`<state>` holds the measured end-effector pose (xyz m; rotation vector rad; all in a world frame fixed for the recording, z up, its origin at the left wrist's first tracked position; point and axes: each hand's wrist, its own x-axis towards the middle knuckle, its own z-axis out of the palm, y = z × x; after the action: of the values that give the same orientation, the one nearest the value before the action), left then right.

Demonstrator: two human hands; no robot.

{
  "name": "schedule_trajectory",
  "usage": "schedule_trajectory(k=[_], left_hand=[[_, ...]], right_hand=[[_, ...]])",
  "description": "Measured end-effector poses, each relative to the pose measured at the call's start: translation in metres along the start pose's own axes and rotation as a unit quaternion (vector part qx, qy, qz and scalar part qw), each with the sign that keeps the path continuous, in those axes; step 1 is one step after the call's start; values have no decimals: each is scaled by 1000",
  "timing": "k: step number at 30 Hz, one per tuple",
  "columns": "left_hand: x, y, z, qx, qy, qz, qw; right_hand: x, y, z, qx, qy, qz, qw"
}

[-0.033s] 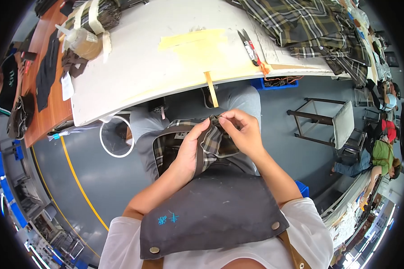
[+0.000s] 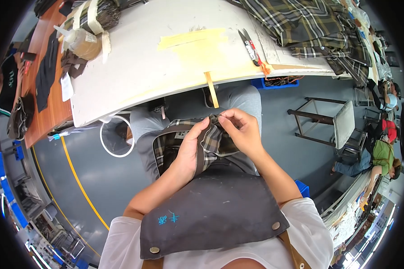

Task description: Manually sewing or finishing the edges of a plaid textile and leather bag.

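Observation:
Across my lap lies a plaid-lined grey garment (image 2: 212,144) with a zip along its edge. My left hand (image 2: 188,151) holds the zip edge from the left, its thumb pressed near the gathered upper end of the plaid cloth. Thumb and fingers of my right hand (image 2: 242,131) pinch that same dark end from the right. The fingertips of both hands almost meet there, and the exact bit between them is too small to make out. On the table beyond lie thread snips (image 2: 250,48) with red on the handle and an orange tassel.
A white table (image 2: 134,58) curves ahead, with piled plaid cloth (image 2: 305,27) at far right and a spouted bottle (image 2: 84,43) at left. A white-rimmed bin (image 2: 102,136) stands left of my legs. A stool (image 2: 344,124) and a person in green (image 2: 383,154) are at right.

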<state>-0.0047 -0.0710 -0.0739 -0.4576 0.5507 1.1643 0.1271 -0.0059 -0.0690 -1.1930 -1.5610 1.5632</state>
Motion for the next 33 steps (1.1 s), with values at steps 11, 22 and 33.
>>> schedule_trajectory(k=[11, 22, 33], left_hand=[[8, 3, 23, -3, 66, 20, 998], [17, 28, 18, 36, -25, 26, 999], [46, 61, -10, 219, -59, 52, 972]], right_hand=[[11, -5, -1, 60, 41, 53, 996], [30, -21, 6, -87, 78, -22, 993], [21, 6, -20, -128, -56, -92, 986]])
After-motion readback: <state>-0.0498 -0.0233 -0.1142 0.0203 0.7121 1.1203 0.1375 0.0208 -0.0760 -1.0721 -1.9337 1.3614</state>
